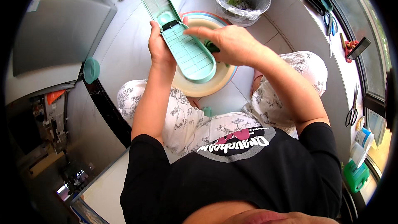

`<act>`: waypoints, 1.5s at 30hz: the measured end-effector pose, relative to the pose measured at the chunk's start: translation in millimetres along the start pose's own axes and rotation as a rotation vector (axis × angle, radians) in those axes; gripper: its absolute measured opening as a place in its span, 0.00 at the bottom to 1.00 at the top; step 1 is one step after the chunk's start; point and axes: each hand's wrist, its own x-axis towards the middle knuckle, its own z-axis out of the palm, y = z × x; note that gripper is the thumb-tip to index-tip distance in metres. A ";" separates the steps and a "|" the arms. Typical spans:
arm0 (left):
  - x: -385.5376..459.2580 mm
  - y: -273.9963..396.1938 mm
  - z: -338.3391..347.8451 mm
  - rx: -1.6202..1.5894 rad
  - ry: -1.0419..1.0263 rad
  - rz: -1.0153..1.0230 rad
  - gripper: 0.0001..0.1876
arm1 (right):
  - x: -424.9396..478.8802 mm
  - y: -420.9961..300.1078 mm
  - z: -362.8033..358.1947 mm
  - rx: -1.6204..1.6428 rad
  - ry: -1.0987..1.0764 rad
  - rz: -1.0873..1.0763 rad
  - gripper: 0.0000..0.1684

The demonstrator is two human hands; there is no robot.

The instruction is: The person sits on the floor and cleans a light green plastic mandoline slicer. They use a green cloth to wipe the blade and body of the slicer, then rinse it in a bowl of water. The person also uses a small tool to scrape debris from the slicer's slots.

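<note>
My left hand grips a long mint-green plastic mandoline slicer near its middle, with the thumb on its left edge. The slicer tilts over a round cream basin on the floor. My right hand is above the slicer's right edge, its index finger stretched out towards the ridged panel. Beneath that hand a dark green piece of vegetable shows; whether the fingers hold it or it lies in the basin, I cannot tell.
A bin lined with clear plastic holds green scraps beyond the basin. Scissors and a phone rest on the right ledge, a green jug further down. A small teal bowl is at left, beside a steel cabinet.
</note>
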 end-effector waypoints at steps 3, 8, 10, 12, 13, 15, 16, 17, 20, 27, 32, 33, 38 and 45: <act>-0.5 -7.1 1.4 0.084 -0.016 -0.021 0.28 | -1.2 -1.3 4.4 0.045 0.060 -0.045 0.27; -7.9 -16.0 11.0 0.116 0.024 -0.055 0.14 | 9.4 16.7 -4.9 0.846 0.254 0.249 0.21; -14.4 -19.9 18.1 0.164 0.005 -0.079 0.16 | 12.7 23.1 -7.6 0.962 0.312 0.322 0.25; -18.3 -22.0 22.2 0.161 -0.038 -0.091 0.17 | 13.6 26.5 -7.3 0.880 0.321 0.409 0.27; -19.9 -22.4 22.3 0.161 -0.042 -0.097 0.18 | 13.6 26.2 -7.7 0.841 0.321 0.438 0.25; -21.5 -22.8 21.6 0.141 -0.050 -0.116 0.19 | 12.5 26.4 -8.0 0.828 0.328 0.423 0.27; -21.8 -22.8 20.9 0.121 -0.056 -0.128 0.19 | 12.0 27.1 -7.9 0.822 0.331 0.415 0.28; -22.3 -22.7 20.6 0.101 -0.061 -0.140 0.19 | 12.4 29.5 -6.1 0.838 0.344 0.399 0.29; -25.5 -24.1 23.4 0.078 -0.102 -0.149 0.19 | 11.3 34.9 -3.2 0.821 0.373 0.409 0.30; -24.2 -21.5 8.7 -0.005 -0.131 -0.154 0.21 | 3.2 31.0 -15.9 0.654 0.433 0.518 0.29; -23.2 -18.8 5.5 0.000 -0.144 -0.140 0.21 | 0.6 38.6 -17.9 0.707 0.428 0.484 0.26; -24.8 -20.0 9.6 0.019 -0.161 -0.157 0.21 | -0.1 39.8 -14.9 0.698 0.453 0.458 0.26; -32.4 -31.7 25.0 0.141 -0.308 -0.183 0.25 | 2.2 38.3 -7.4 0.654 0.376 0.457 0.27; -34.6 -31.0 22.9 0.118 -0.429 -0.267 0.34 | -7.9 31.3 -26.3 1.186 0.097 0.331 0.28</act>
